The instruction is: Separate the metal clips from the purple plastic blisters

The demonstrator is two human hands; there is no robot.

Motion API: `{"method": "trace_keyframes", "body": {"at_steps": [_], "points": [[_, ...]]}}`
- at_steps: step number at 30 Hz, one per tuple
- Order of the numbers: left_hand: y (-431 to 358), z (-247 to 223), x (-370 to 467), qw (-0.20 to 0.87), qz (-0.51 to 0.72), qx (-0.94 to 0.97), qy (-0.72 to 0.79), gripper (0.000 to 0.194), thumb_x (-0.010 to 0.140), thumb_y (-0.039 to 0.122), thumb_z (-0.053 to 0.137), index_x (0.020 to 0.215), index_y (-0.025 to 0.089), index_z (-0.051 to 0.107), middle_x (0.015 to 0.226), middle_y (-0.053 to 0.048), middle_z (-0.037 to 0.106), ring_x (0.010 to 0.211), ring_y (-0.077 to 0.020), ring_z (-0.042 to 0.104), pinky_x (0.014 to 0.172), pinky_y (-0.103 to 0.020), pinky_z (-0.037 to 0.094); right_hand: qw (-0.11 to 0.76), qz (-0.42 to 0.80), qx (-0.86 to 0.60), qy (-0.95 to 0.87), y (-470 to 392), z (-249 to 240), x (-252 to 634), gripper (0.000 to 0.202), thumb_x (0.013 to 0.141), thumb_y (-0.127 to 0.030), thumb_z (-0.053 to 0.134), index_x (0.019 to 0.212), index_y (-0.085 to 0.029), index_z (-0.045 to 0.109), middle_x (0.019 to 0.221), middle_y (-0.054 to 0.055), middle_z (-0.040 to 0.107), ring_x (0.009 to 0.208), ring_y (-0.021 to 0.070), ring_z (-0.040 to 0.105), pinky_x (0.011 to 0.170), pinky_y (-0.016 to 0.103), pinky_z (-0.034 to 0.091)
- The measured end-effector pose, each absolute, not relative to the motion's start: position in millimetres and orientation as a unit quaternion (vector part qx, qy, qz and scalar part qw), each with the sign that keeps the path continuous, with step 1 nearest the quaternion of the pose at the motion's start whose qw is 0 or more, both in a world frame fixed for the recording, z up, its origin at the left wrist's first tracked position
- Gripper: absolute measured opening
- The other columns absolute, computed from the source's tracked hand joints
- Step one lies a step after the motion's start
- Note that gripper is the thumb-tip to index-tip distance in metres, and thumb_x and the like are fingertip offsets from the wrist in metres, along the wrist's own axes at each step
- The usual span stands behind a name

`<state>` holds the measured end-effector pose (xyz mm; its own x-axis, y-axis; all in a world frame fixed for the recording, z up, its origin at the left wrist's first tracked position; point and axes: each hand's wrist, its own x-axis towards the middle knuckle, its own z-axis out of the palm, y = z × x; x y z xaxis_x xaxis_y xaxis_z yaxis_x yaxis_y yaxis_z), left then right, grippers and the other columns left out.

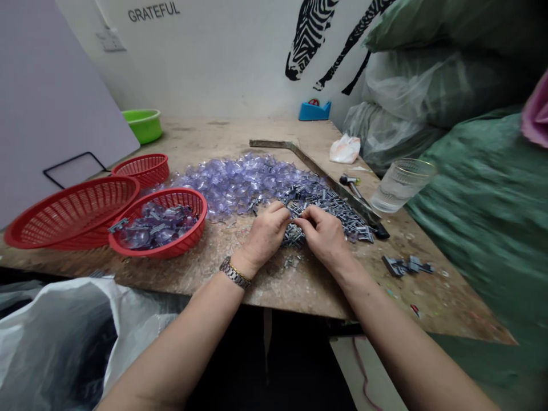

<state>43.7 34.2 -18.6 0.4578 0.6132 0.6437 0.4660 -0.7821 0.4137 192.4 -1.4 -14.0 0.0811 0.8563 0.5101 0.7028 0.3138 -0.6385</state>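
My left hand [268,233], with a metal watch [235,273] on its wrist, is closed over the near side of a pile of small grey plastic parts [338,214]. A dark bit sticks out by its fingers, but what they pinch is mostly hidden. Close beside it, my right hand [322,235] is also closed, thumb against forefinger, its tip almost meeting the left one. Whatever sits between those fingertips is too small to name. Behind both hands spreads a heap of clear purple plastic pieces [240,180].
A red basket [199,228] of purple and grey pieces stands at left, near two more red baskets [72,214]. A bent metal bar [317,165] borders the pile. At right are a glass of water [396,188], a hammer-like tool [357,188] and grey blocks [402,266].
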Motion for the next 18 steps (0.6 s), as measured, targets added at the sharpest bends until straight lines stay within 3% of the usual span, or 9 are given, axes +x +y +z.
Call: {"method": "trace_keyframes", "body": {"at_steps": [7, 12, 15, 18], "points": [[35, -18, 41, 0.077, 0.413, 0.866, 0.27, 0.02, 0.091, 0.01, 0.045, 0.074, 0.016, 0.053, 0.079, -0.002, 0.053, 0.075, -0.013, 0.05, 0.067, -0.023, 0.04, 0.434, 0.033, -0.568, -0.698, -5, -12, 190, 0.02, 0.081, -0.022, 0.054, 0.065, -0.023, 0.042, 0.063, 0.0, 0.053, 0.062, 0.0168, 0.048, 0.062, 0.028, 0.033], [38, -18, 41, 0.149, 0.449, 0.839, 0.27, 0.02, 0.089, 0.012, 0.052, 0.069, 0.016, 0.051, 0.076, -0.001, 0.051, 0.073, -0.0122, 0.049, 0.066, -0.022, 0.04, 0.489, 0.15, -0.554, -0.657, 1, -14, 193, 0.019, 0.08, -0.03, 0.056, 0.065, -0.022, 0.047, 0.06, -0.003, 0.05, 0.059, 0.014, 0.047, 0.061, 0.027, 0.037], [38, -19, 45, 0.186, 0.493, 0.8, 0.285, 0.015, 0.087, 0.011, 0.054, 0.072, 0.016, 0.053, 0.08, -0.002, 0.053, 0.076, -0.0127, 0.051, 0.071, -0.024, 0.042, 0.52, 0.229, -0.539, -0.622, 6, -17, 194, 0.014, 0.077, -0.036, 0.058, 0.078, -0.022, 0.055, 0.071, -0.002, 0.059, 0.065, 0.0146, 0.053, 0.064, 0.028, 0.042], [37, -21, 48, 0.214, 0.511, 0.773, 0.31, 0.015, 0.085, 0.01, 0.054, 0.071, 0.016, 0.053, 0.082, -0.003, 0.055, 0.081, -0.0138, 0.053, 0.075, -0.026, 0.044, 0.526, 0.272, -0.53, -0.608, 7, -19, 193, 0.022, 0.075, -0.038, 0.061, 0.088, -0.021, 0.06, 0.081, 0.001, 0.066, 0.072, 0.0166, 0.059, 0.069, 0.03, 0.046]]}}
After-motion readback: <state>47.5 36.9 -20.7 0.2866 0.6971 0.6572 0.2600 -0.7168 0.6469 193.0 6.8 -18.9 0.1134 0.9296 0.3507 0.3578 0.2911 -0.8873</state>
